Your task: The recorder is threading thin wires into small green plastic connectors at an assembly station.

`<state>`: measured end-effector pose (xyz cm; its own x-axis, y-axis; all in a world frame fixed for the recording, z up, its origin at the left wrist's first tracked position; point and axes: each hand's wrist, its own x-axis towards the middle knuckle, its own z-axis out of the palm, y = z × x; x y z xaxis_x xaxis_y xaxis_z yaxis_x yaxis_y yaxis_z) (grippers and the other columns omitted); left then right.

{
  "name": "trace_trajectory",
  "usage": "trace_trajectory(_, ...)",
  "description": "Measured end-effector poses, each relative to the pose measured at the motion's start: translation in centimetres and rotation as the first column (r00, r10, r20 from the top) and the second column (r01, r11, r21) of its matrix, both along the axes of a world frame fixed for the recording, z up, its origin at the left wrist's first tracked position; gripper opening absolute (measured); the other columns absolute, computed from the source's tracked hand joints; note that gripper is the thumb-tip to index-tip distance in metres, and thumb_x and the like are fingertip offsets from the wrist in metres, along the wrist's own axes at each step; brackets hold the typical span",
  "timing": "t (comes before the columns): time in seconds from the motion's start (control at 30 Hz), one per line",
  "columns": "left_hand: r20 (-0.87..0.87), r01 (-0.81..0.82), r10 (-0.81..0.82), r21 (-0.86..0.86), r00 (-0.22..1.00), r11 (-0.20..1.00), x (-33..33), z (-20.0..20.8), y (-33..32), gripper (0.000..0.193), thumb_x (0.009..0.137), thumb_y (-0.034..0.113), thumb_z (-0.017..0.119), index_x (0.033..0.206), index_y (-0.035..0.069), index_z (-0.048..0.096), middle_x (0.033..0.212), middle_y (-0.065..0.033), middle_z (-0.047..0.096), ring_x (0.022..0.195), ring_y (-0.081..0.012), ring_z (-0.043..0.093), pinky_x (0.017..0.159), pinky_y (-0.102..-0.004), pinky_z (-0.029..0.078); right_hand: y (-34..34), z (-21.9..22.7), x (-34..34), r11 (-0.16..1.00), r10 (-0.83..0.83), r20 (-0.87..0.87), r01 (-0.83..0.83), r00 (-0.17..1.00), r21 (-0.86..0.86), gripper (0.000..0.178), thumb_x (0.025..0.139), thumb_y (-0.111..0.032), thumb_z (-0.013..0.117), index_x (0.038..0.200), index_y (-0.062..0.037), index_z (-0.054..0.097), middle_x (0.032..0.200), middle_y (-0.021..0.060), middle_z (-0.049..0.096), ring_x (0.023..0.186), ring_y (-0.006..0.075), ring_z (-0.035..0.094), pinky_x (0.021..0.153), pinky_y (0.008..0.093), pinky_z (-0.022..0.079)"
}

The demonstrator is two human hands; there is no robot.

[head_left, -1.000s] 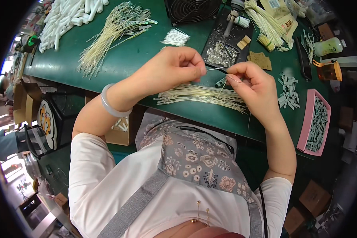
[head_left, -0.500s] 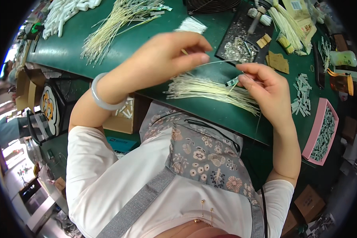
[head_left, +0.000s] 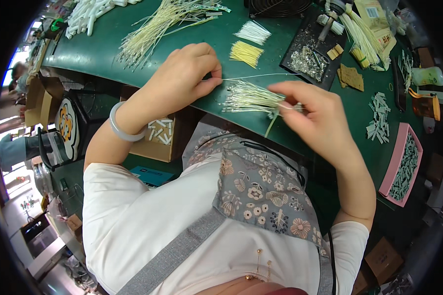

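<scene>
My left hand (head_left: 196, 70) is closed in a pinch on a thin silvery wire (head_left: 256, 75), which stretches right toward the black tray. My right hand (head_left: 312, 108) is at the right end of a bundle of pale wires (head_left: 251, 97) lying at the table's near edge. Its thumb and forefinger are closed on a short pale wire (head_left: 271, 125) that hangs down from them. The fingers partly hide what is at that wire's upper end. Just beyond the bundle lie a yellow stack of short wires (head_left: 246, 53) and a white stack (head_left: 253, 32).
A soldering iron (head_left: 325, 30) stands over a black tray (head_left: 296, 45) holding metal scraps. On the right are loose small circuit boards (head_left: 378, 118) and a pink box (head_left: 385, 184) filled with more. A long wire pile (head_left: 157, 34) and white tubes (head_left: 91, 17) lie far left.
My left hand has moved left and down, drawing the thin wire with it, and the yellow stack has come into view. My right hand has shifted left onto the bundle's end.
</scene>
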<state>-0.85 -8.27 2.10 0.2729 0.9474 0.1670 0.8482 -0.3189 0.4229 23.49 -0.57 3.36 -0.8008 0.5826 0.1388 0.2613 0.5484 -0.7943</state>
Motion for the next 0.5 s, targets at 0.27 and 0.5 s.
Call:
trace_trajectory(0.27,-0.024,0.021,-0.015,0.287,1.000,0.958,2.5,4.1,-1.3,0.014,0.065,0.005,0.064,0.075,0.007,0.053,0.081,-0.0061,0.055,0.078,-0.0250,0.055,0.067,-0.0333,0.040,-2.0,-0.3,-2.9,0.911,-0.044,-0.082,0.074,0.996,0.407,0.028,0.072,-0.005,0.061,0.099,-0.0050,0.059,0.074,0.0108,0.057,0.065,0.0286,0.060,0.056,0.0371,0.049)
trace_trajectory(0.5,0.009,0.016,-0.017,0.118,1.000,0.993,1.6,3.8,-3.0,0.014,0.064,0.005,0.063,0.073,0.007,0.052,0.077,-0.0065,0.054,0.073,-0.0269,0.054,0.065,-0.0348,0.041,-1.8,-0.4,-0.9,0.630,-0.211,-0.018,0.150,0.977,0.762,0.029,0.068,-0.002,0.060,0.096,-0.0064,0.063,0.074,0.0052,0.057,0.059,0.0201,0.057,0.051,0.0292,0.046)
